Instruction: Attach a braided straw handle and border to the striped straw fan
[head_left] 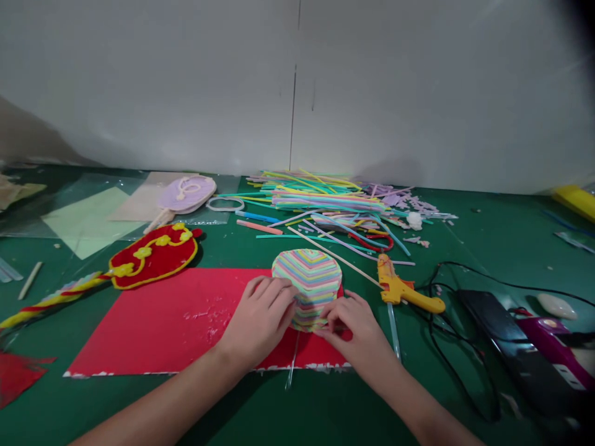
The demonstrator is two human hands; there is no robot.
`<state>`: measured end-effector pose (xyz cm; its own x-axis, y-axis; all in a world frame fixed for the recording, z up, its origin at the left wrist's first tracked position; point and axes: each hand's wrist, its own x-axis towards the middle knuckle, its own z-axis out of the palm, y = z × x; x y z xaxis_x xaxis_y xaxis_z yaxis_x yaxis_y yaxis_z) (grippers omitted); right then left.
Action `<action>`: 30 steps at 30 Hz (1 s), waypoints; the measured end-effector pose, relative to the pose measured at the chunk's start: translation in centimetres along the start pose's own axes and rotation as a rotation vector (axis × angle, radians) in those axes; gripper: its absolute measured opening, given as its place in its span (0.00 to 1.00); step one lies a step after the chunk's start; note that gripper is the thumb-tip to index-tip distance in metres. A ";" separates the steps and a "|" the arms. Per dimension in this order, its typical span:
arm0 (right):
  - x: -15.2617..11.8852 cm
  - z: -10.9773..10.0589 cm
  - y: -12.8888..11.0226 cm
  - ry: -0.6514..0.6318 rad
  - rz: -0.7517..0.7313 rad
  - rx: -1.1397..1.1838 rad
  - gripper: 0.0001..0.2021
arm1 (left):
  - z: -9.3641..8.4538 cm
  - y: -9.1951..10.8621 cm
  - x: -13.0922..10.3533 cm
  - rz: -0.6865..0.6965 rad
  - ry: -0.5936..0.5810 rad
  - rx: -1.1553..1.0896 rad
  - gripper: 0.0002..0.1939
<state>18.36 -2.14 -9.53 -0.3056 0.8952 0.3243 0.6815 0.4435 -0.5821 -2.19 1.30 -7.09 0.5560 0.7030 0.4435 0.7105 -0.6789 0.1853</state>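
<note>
A roundish fan-like piece (pixel 309 279), covered in pastel chevron stripes, lies over the right part of a red sheet (pixel 162 322). My left hand (pixel 263 316) is closed at its left edge, with curled fingers resting on the stripes. At the lower right edge, the thumb and fingers of my right hand (pixel 351 325) pinch the piece. A thin clear stick (pixel 292 365) sticks out below it toward me. My fingers hide parts of both side edges.
A yellow glue gun (pixel 402 291) with a clear glue stick lies right of my hands, near black cords, a dark phone-like slab (pixel 506 341) and a purple power strip (pixel 553 347). Pastel strips (pixel 325 198) are heaped behind. Red (pixel 158 257) and lilac (pixel 188 193) fans lie left.
</note>
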 end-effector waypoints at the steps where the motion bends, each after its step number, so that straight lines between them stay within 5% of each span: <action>1: 0.0 0.1 0.0 0.008 0.006 -0.016 0.12 | -0.1 0.3 0.0 0.030 0.012 0.001 0.09; 7: -0.2 0.3 0.7 -0.021 0.001 -0.038 0.11 | 0.3 3.0 -0.9 0.268 -0.023 -0.027 0.08; 13: -0.1 0.3 0.8 -0.003 -0.020 -0.013 0.10 | 1.7 4.4 -2.3 0.250 -0.068 0.037 0.11; 30: 0.0 -0.1 0.2 -0.041 0.015 0.019 0.10 | 0.6 1.5 -1.2 0.180 -0.235 -0.206 0.11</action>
<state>18.55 -2.04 -9.61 -0.3221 0.9028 0.2849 0.6735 0.4300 -0.6012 -1.52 -0.44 -7.92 0.7653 0.5814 0.2763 0.5034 -0.8080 0.3060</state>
